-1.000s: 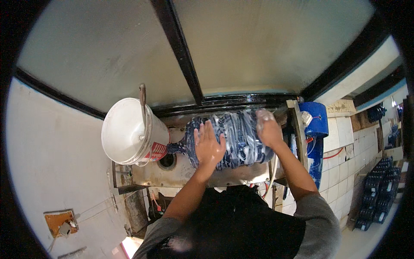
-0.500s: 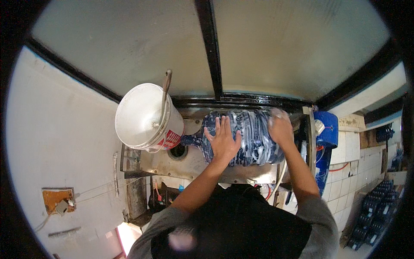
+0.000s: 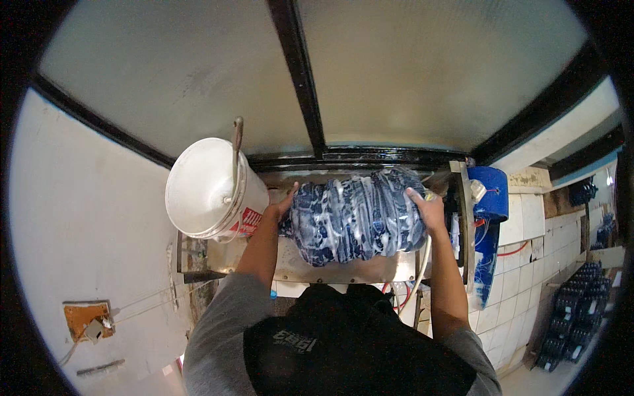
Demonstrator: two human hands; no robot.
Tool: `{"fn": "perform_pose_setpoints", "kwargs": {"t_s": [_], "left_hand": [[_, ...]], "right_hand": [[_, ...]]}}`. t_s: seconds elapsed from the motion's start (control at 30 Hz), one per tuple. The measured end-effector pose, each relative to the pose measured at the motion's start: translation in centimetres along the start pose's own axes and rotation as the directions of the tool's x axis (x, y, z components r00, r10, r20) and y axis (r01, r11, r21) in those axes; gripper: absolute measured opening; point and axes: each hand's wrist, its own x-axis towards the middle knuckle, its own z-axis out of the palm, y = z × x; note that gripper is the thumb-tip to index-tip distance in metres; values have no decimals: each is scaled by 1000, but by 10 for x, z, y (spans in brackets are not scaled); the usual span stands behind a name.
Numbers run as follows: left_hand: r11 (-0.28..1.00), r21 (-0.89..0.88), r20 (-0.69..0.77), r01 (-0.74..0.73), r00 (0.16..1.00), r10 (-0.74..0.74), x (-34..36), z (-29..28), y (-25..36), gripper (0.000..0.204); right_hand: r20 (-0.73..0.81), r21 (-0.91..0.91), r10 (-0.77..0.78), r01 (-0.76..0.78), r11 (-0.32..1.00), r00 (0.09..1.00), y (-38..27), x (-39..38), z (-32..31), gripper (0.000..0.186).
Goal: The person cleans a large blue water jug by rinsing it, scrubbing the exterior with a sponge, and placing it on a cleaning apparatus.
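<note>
A large blue water jug (image 3: 360, 218), streaked with white suds, lies on its side over a metal basin (image 3: 330, 272). My left hand (image 3: 284, 203) grips its neck end, fingers partly hidden behind the jug. At the base end my right hand (image 3: 430, 210) clasps the jug, thumb on top. A pale, yellowish bit shows by the right hand; I cannot make out what it is. Close to my left hand stands a white bucket (image 3: 259, 191) with a red label, and a long-handled tool (image 3: 237, 142) leans in it.
Frosted panes in a black frame (image 3: 300, 72) rise behind the basin. A blue container (image 3: 489, 191) stands to the right, with a pale hose (image 3: 426, 254) beside my right forearm. Several dark blue jugs (image 3: 571, 310) are stacked on the far right floor.
My left hand has gone from lying spread on the jug's upper side to its neck end. The right hand has moved down at the base end. The jug looks turned and slightly tilted.
</note>
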Motion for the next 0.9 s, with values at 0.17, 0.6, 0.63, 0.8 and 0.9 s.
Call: {"fn": "perform_pose_setpoints", "kwargs": {"t_s": [0.17,0.6,0.63,0.8,0.9], "left_hand": [[977,-67,-32,-204,979,202,-74,27,66,111],[632,773,-492,-47,585,644,-151,115,134,72],[611,789,-485,-63,545,684,-151,114,133,70],[667,737,-525,-106,531,665,-148,123,139,58],[706,705,-563,-61,558,610,-154,121,144,55]], "right_hand": [[-78,190,-203,214,958,976,67,-41,6,60],[-165,-380,-512,424,822,843,51,-63,35,60],[-98,-456,-504,411,789,858,22,-28,35,53],[325,-730,42,223,646,945,-47,89,56,33],[298,-723,-43,255,642,954,-61,41,85,40]]}}
